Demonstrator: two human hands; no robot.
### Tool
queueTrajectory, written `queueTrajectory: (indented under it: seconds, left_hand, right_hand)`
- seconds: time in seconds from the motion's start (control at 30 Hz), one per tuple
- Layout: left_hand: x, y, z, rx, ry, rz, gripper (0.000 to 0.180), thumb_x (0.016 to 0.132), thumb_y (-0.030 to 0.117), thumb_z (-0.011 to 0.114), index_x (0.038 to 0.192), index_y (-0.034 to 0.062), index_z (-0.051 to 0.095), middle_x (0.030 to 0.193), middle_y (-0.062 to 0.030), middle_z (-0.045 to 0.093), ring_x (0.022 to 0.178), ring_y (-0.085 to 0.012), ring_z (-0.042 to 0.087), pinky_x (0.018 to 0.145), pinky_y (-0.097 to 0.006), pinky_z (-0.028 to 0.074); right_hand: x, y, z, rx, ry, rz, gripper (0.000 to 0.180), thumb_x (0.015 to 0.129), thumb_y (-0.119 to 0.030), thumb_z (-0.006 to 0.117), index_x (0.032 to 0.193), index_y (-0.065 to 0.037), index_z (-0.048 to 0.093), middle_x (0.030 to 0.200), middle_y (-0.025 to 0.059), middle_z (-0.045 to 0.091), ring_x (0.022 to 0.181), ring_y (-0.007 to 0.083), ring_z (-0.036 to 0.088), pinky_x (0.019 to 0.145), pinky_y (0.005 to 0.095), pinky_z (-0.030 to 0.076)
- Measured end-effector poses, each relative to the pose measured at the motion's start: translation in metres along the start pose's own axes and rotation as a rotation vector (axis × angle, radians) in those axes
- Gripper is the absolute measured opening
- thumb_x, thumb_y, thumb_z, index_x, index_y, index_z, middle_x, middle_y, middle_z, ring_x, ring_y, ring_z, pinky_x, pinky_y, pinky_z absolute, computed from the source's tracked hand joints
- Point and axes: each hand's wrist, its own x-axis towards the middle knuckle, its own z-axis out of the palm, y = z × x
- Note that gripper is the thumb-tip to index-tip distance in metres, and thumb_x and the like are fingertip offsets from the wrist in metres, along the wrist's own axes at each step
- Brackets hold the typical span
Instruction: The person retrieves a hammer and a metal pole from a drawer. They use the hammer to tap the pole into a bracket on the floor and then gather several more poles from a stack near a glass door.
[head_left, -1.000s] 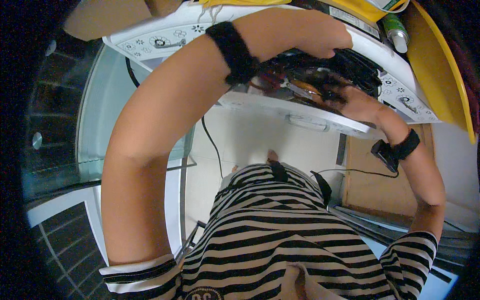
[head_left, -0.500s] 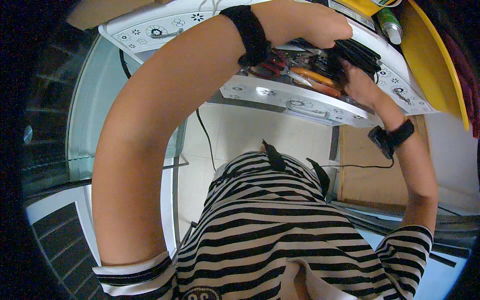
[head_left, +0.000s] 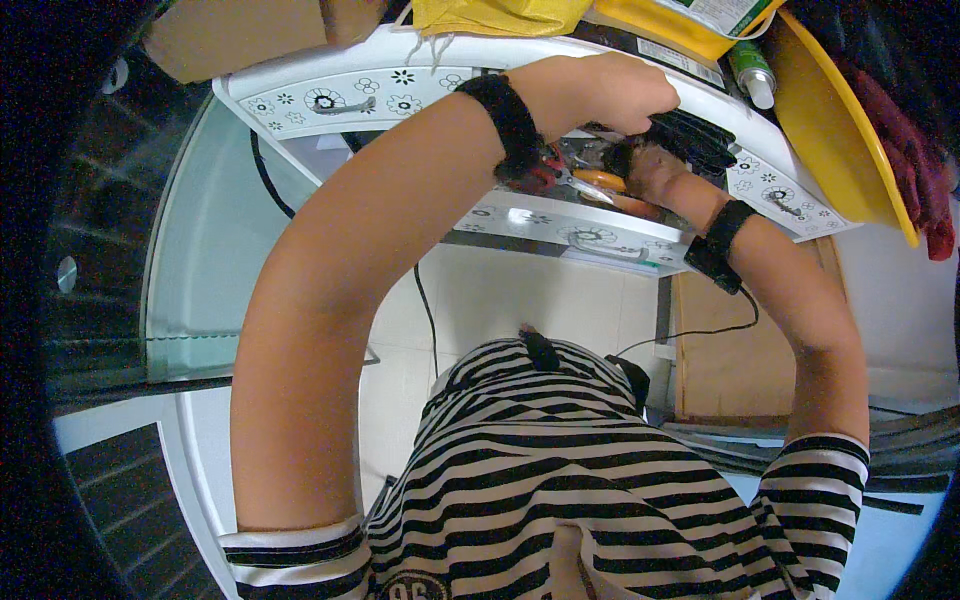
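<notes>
Black bundle [head_left: 690, 138], ribbed and dark, perhaps a glove or folded fabric, sits at the far right of an open white drawer [head_left: 560, 222] with flower print on its front. It looks soft and light, likely to sag and drape when lifted rather than keep its shape; no sign of fragility. Best taken by gathering a fold in a full pinch near its middle, since an edge grip would let it trail. Left hand [head_left: 605, 92] is curled over the near end of the bundle, fingers clenched on it from above. Right hand [head_left: 650, 172] comes in from below, pressed against the bundle's underside; whether its fingers are closed on it cannot be told, as they are hidden. Both wrists wear black bands. Just beside the hands inside the drawer lie orange-handled tools [head_left: 600, 182], possibly pliers or scissors, hard and stiff. Beyond, a yellow basin [head_left: 830, 140] and a small green-capped bottle [head_left: 748, 72] stand on top.
</notes>
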Motion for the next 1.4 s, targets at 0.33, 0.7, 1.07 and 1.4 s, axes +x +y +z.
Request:
queueTrajectory:
  seconds: [0.33, 0.7, 1.07, 1.4]
  left_hand:
    - [-0.011, 0.014, 0.005, 0.070, -0.034, -0.085, 0.044, 0.070, 0.023, 0.063, 0.109, 0.0076, 0.051, 0.081, -0.0170, 0.062, 0.076, -0.0344, 0.061, 0.065, -0.045, 0.049]
    - [-0.002, 0.013, -0.004, -0.010, -0.001, -0.119, 0.042, 0.069, 0.021, 0.063, 0.106, 0.0055, 0.053, 0.078, -0.0194, 0.061, 0.075, -0.0356, 0.060, 0.066, -0.046, 0.048]
    - [-0.002, 0.010, -0.011, -0.044, -0.030, -0.171, 0.039, 0.073, 0.022, 0.058, 0.108, 0.0071, 0.053, 0.080, -0.0198, 0.061, 0.075, -0.0354, 0.060, 0.068, -0.045, 0.048]
    - [-0.002, 0.007, -0.012, -0.031, -0.033, -0.131, 0.038, 0.073, 0.024, 0.060, 0.108, 0.0099, 0.054, 0.080, -0.0185, 0.062, 0.075, -0.0346, 0.060, 0.067, -0.044, 0.048]
  right_hand:
    - [-0.022, 0.010, -0.017, 0.312, 0.138, -0.096, 0.029, 0.074, -0.019, 0.057, 0.094, 0.001, 0.060, 0.092, 0.0223, 0.060, 0.085, 0.0318, 0.060, 0.074, 0.0367, 0.048]
    - [-0.023, 0.013, -0.035, 0.569, -0.004, 0.084, 0.034, 0.079, -0.022, 0.051, 0.101, 0.005, 0.054, 0.095, 0.0256, 0.058, 0.082, 0.0373, 0.058, 0.076, 0.0397, 0.045]
    - [-0.040, 0.033, -0.036, 0.411, 0.038, -0.247, 0.060, 0.073, -0.012, 0.060, 0.126, 0.001, 0.035, 0.098, 0.0275, 0.057, 0.089, 0.0385, 0.057, 0.077, 0.0403, 0.046]
    - [-0.063, -0.010, -0.054, 0.336, 0.278, -0.072, 0.025, 0.075, -0.020, 0.057, 0.084, 0.003, 0.056, 0.077, 0.0228, 0.061, 0.070, 0.0383, 0.060, 0.065, 0.0449, 0.050]
